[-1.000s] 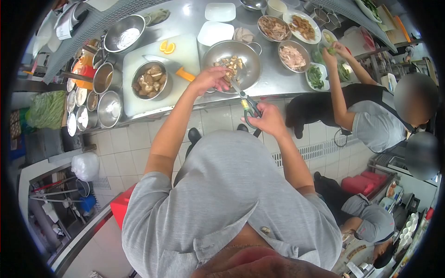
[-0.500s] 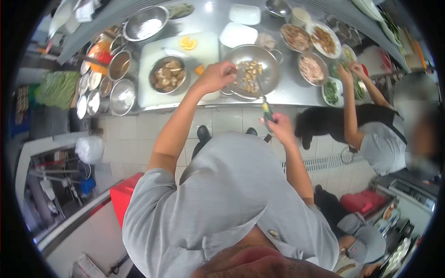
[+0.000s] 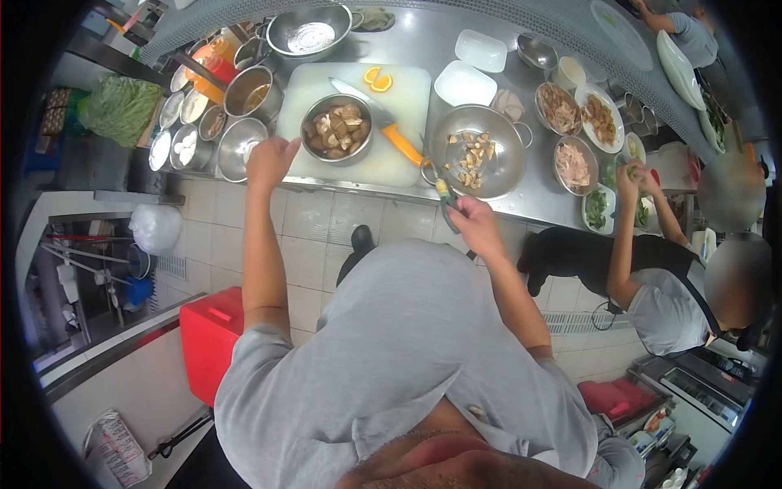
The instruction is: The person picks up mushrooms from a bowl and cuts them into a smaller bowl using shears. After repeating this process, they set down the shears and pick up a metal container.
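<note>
My right hand (image 3: 478,226) grips kitchen scissors (image 3: 445,196) with dark green and yellow handles, blades pointing up beside the left rim of a steel colander (image 3: 507,173). Small cut mushroom pieces (image 3: 471,160) lie in the colander. My left hand (image 3: 271,163) has its fingers curled together, between an almost bare steel bowl (image 3: 236,156) and a bowl of brown mushrooms (image 3: 336,134); whatever the fingers hold, if anything, is hidden. The mushroom bowl stands on a white cutting board (image 3: 407,102). A knife (image 3: 399,143) with an orange handle lies beside it.
Two orange pieces (image 3: 378,79) lie on the board. White dishes (image 3: 465,84) stand behind the colander. Bowls of shredded meat (image 3: 573,165) and greens (image 3: 597,209) are to the right, where a co-worker's hands (image 3: 634,181) work. Several pots and sauce containers (image 3: 252,91) crowd the left.
My left hand has moved left from the colander's edge, past the mushroom bowl. My right hand with the scissors has drawn back toward the colander's left side. The view has shifted left.
</note>
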Demonstrator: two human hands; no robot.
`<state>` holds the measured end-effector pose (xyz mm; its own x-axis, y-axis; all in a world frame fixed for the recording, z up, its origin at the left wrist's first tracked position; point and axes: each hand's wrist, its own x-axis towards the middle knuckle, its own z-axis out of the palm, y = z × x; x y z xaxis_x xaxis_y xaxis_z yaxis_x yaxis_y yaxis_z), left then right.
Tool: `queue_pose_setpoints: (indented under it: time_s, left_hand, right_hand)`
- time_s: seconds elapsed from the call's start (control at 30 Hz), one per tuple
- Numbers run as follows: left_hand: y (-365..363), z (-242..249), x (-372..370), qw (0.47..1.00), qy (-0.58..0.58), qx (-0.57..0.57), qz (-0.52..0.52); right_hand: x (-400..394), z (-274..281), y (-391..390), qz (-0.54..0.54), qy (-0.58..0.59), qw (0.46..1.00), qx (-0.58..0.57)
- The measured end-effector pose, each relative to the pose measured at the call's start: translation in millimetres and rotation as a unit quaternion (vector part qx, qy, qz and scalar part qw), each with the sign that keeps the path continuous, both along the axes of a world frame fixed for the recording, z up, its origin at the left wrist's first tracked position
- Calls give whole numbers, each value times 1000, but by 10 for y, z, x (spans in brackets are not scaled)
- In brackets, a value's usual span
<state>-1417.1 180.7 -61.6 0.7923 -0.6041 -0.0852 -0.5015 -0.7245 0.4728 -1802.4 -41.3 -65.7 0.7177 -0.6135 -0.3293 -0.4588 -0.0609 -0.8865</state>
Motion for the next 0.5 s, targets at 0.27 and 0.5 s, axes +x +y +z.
queue_pose_setpoints:
  time_s: [0.27, 0.5]
  left_hand:
    - [-196, -606, 155, 895, 398, -189, 68]
    - [-501, -399, 543, 917, 360, -170, -8]
  right_hand:
    - [268, 51, 74, -3, -6, 1000, 6]
    - [-290, 78, 152, -98, -31, 994, -22]
